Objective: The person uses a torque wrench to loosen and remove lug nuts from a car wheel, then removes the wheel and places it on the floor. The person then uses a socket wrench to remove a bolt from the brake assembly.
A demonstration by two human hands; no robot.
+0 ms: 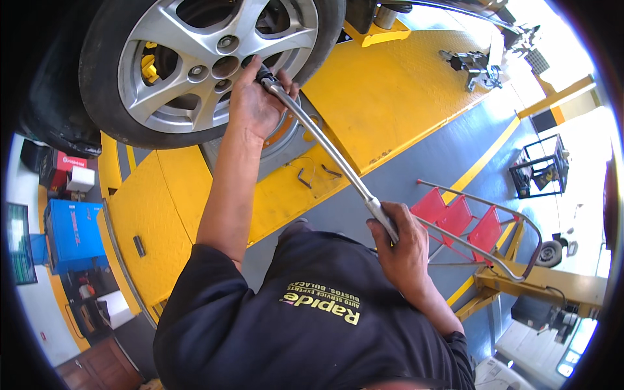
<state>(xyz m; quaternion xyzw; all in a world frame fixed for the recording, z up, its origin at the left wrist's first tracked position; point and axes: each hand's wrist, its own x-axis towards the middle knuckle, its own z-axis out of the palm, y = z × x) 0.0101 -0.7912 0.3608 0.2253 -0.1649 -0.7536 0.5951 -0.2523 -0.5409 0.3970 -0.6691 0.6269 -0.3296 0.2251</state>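
A silver five-spoke alloy wheel [170, 31] with a black tire [97, 97] fills the upper left. A long chrome socket wrench [328, 148] slants from the wheel's hub down to the right. Its dark socket end meets the wheel at the right of the centre hole. There my left hand [257, 107] is closed around the wrench's head, palm up. My right hand [404, 253] grips the lower end of the handle. Other lug nuts [197, 73] show in their recesses around the hub. My left fingers partly cover the socket.
Beneath the wheel lies a round grey plate [224, 156] on a yellow lift platform [390, 84]. Small dark metal pieces [304, 178] and a black block [138, 246] rest on the yellow surface. A red stepladder [458, 218] stands at right; a blue cabinet [75, 235] at left.
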